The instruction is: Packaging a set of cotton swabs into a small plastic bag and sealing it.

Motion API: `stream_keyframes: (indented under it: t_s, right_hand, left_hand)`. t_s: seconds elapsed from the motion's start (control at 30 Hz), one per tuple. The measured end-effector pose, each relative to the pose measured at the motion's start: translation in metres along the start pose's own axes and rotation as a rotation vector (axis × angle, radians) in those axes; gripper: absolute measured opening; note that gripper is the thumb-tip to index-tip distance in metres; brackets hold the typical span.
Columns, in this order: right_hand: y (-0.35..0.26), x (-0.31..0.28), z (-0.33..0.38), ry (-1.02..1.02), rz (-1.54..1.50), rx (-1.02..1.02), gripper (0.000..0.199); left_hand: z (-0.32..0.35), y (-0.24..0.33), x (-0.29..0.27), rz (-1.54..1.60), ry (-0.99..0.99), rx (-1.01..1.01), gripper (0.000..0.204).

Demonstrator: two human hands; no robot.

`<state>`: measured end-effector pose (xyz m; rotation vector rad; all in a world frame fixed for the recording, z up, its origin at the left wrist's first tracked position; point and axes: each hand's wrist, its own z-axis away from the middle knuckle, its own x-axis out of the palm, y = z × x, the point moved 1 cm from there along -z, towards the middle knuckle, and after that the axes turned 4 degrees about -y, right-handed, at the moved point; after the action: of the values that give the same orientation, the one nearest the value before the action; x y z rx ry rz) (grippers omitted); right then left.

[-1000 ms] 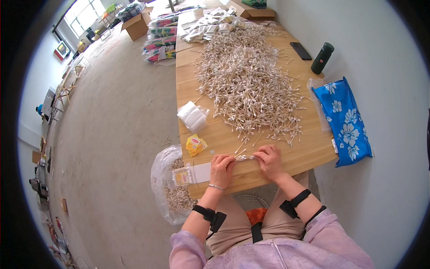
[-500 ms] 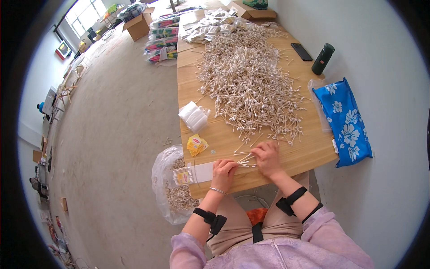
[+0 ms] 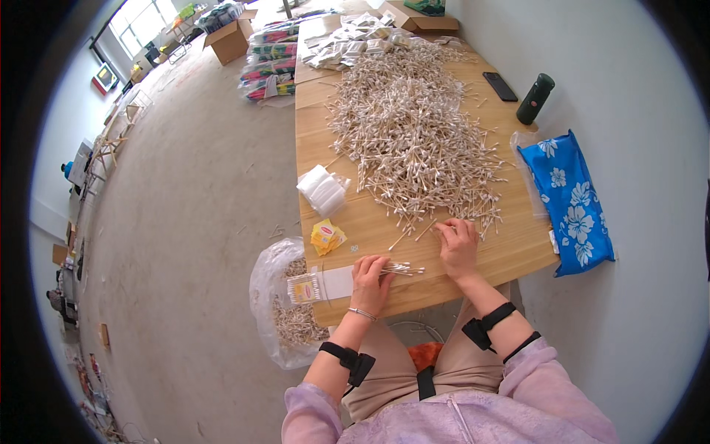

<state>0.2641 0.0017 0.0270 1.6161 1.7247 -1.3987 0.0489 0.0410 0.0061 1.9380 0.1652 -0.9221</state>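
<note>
Fanning loosely: slim, white-tipped cotton swabs (image 3: pixel 402 268).

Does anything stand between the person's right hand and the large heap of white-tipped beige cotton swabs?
No visible obstacle; the right hand is at the near edge of the heap, by loose swabs.

Swab pile (image 3: pixel 414 140) on table (image 3: pixel 521 248), phone (image 3: pixel 501 86) right

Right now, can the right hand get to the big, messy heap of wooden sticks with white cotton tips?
Yes, it looks like it. The bare right hand is close to the near edge of the heap, and nothing seems to block its way.
</note>
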Motion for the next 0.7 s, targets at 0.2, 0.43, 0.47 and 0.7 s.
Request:
stream_keyframes:
  t_s: [0.2, 0.43, 0.47, 0.7]
  right_hand:
    - [-0.047, 0.002, 0.049, -0.345, 0.170, -0.358, 0.057]
    - [-0.073, 0.019, 0.055, -0.598, 0.080, -0.281, 0.084]
    - [-0.074, 0.016, 0.061, -0.628, 0.091, -0.311, 0.085]
    - [-0.074, 0.013, 0.055, -0.700, 0.106, -0.316, 0.083]
  left_hand:
    - [0.000, 0.012, -0.005, -0.028, 0.086, -0.009, 0.046]
    - [0.004, -0.011, 0.006, 0.544, 0.187, -0.395, 0.045]
    - [0.004, -0.016, 0.009, 0.604, 0.282, -0.340, 0.042]
    - [0.004, -0.027, 0.015, 0.858, 0.480, -0.281, 0.038]
